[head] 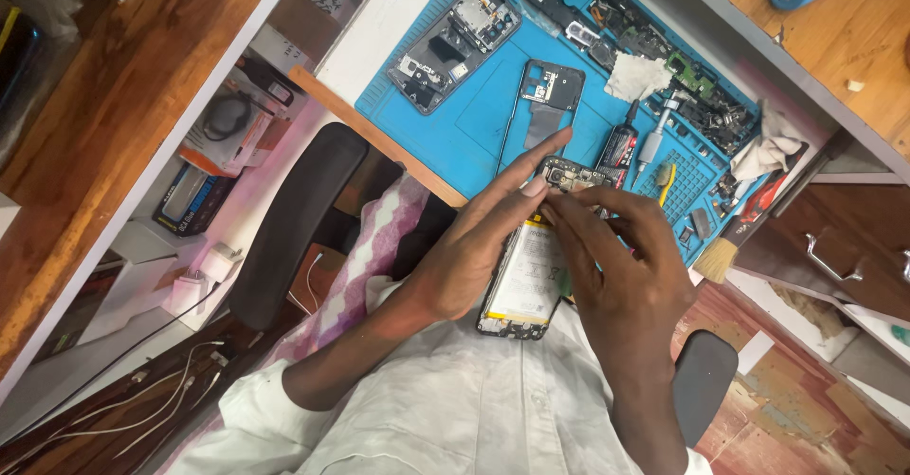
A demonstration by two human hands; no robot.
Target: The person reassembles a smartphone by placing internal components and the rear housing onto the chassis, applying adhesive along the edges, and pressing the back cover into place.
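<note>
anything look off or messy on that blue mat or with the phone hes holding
Nothing looks broken by accident. The opened phone, back cover off and battery showing, sits between the left hand and right hand. On the blue mat, loose parts crowd the far edge beside crumpled white cloths, untidy but nothing spilled.

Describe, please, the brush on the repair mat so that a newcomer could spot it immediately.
Find the blue repair mat on the white bench. At its edge nearest the drawers, beside the person's right hand, lies the brush. Its fan of pale tan bristles sets it apart from the small dark phone parts.
</note>
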